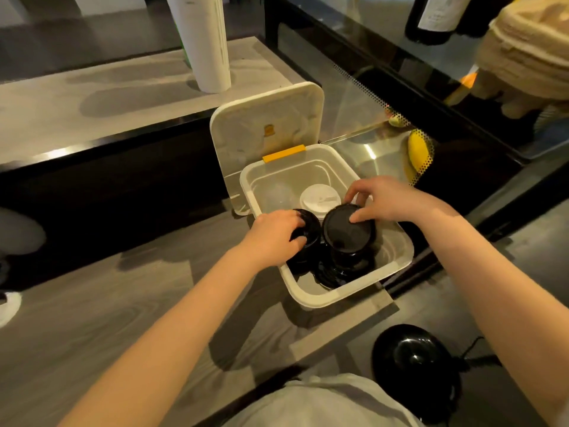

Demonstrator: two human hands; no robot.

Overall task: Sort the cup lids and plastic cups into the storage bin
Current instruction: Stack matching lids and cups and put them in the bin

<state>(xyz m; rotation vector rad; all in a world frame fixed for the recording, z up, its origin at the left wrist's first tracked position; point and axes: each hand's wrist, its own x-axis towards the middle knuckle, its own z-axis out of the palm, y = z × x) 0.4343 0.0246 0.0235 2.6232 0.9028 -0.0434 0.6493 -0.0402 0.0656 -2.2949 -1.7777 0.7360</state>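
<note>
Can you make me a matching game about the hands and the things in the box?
Things:
1. left hand
2. right hand
3. white cup lid
4. bin cover

Where or how:
A. stands open behind the storage bin
B. holds the right stack of black lids
C. lies inside the bin, behind the black stacks
D. grips the left stack of black lids

Pairs: 1-D, 2-B, 3-C, 4-A
</note>
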